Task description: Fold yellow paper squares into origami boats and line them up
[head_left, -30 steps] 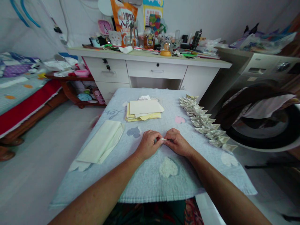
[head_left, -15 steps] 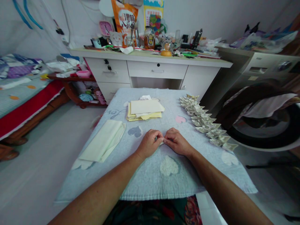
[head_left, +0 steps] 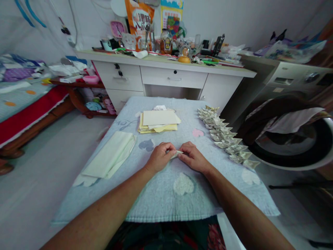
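Note:
Between my hands, above the cloth-covered table (head_left: 156, 205), is a small folded piece of pale paper (head_left: 177, 154). My left hand (head_left: 161, 157) pinches its left end between thumb and fingers. At the other end, my right hand (head_left: 192, 156) grips it with curled fingers and thumb. Most of the paper's shape is hidden by the fingers. Folded paper boats (head_left: 223, 135) stand in a long, close row to the right. A stack of cream and yellow paper sheets (head_left: 159, 118) lies beyond my hands. To the left rests a folded pale green sheet (head_left: 110, 155).
A white desk (head_left: 174, 76) crowded with jars, a pink clock (head_left: 117, 29) and packets stands behind the table. At the right is a washing machine (head_left: 283, 114) with clothes hanging from its round door. A bed (head_left: 28, 114) is on the far left.
My hands have drawn slightly apart, so more of the folded paper shows between them. The whole view has shifted a little.

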The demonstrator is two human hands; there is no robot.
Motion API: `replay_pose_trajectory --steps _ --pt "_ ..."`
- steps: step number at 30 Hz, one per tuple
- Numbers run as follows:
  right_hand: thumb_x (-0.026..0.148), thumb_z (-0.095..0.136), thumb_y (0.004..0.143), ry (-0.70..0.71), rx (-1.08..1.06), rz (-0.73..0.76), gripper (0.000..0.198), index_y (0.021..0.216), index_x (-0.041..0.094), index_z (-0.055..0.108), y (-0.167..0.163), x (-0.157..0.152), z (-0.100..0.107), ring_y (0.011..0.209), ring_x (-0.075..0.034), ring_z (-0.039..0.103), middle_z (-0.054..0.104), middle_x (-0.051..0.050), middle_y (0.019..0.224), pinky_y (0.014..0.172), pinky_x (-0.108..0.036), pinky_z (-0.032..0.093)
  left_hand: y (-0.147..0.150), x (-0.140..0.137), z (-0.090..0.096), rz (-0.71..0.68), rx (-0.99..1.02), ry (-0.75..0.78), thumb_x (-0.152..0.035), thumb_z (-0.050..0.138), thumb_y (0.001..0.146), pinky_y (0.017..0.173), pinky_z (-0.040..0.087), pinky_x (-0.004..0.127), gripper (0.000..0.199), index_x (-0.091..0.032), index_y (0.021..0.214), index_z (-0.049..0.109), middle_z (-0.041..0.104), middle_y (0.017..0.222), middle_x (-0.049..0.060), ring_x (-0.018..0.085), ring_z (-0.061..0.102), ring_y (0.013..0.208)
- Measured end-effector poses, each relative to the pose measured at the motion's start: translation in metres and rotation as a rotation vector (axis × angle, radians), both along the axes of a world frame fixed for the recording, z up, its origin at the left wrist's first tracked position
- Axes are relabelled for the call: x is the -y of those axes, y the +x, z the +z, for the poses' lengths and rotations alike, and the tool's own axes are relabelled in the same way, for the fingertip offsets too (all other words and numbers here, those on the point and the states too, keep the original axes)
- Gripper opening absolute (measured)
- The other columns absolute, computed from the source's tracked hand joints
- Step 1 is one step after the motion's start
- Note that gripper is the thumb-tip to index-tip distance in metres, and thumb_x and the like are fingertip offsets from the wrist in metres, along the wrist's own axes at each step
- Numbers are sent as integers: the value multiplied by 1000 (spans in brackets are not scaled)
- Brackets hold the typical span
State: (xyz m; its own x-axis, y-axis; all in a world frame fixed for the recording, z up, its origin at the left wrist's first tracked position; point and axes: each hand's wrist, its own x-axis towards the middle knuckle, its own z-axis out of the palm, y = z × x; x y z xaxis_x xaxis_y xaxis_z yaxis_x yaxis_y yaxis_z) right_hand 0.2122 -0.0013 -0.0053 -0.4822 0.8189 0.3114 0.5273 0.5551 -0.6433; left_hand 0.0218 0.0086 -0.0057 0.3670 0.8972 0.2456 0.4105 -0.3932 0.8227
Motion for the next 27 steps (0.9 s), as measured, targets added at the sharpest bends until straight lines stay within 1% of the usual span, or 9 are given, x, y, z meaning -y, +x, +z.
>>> replay_pose_trajectory --steps 3,7,11,14,16,20,22,24,27 --pt "42 48 94 -12 -31 27 34 74 19 62 -2 0 3 75 -16 50 56 0 68 78 -32 35 0 0 0 -13 21 -23 -28 56 82 69 40 25 15 -17 71 59 59 72 -1 15 54 74" --pt "46 48 94 -36 -83 32 39 70 19 61 -2 0 5 73 -16 50 54 0 65 77 -32 35 1 0 0 -31 56 -76 -27 56 82 66 39 24 15 -17 72 60 58 70 -1 14 53 71" --pt "46 49 93 -61 -106 3 39 68 19 62 2 -1 4 73 -16 50 54 0 64 76 -32 35 0 1 0 -62 112 -131 -28 55 83 64 39 23 14 -16 79 62 59 72 -1 13 53 69" --pt "45 50 93 -67 -107 -8 37 70 19 64 3 -1 4 73 -16 50 55 0 64 76 -32 36 -1 1 -2 -75 166 -172 -27 57 82 64 40 23 15 -16 86 66 60 74 0 13 54 70" --pt "45 50 93 -62 -102 -3 36 72 19 64 3 -1 5 74 -16 51 56 0 65 76 -32 36 -2 0 -4 -73 226 -206 -26 59 81 64 40 22 14 -16 87 66 60 75 0 12 53 70" --pt "44 55 90 -33 -107 7 28 84 20 66 -1 1 8 80 -17 53 61 -2 76 79 -33 37 0 -2 -10 -58 422 -295 -23 61 79 62 39 20 14 -17 90 58 57 73 -3 10 53 67" --pt "43 56 89 -26 -129 -6 25 86 20 65 -2 1 9 83 -18 53 62 -2 79 80 -33 37 1 -2 -11 -60 490 -324 -23 61 79 61 40 19 15 -17 91 54 57 73 -3 10 53 66" --pt "41 56 90 -31 -151 -21 23 85 21 65 -3 2 8 83 -18 53 62 -2 79 80 -33 37 2 -1 -10 -46 499 -320 -23 60 80 61 40 19 15 -18 91 52 57 74 -3 9 54 66" --pt "40 55 91 -47 -166 -39 23 84 21 65 -3 2 8 82 -18 52 62 -2 78 79 -32 38 3 3 -8 22 401 -276 -23 59 81 53 35 17 12 -19 88 52 53 68 -6 7 49 57"
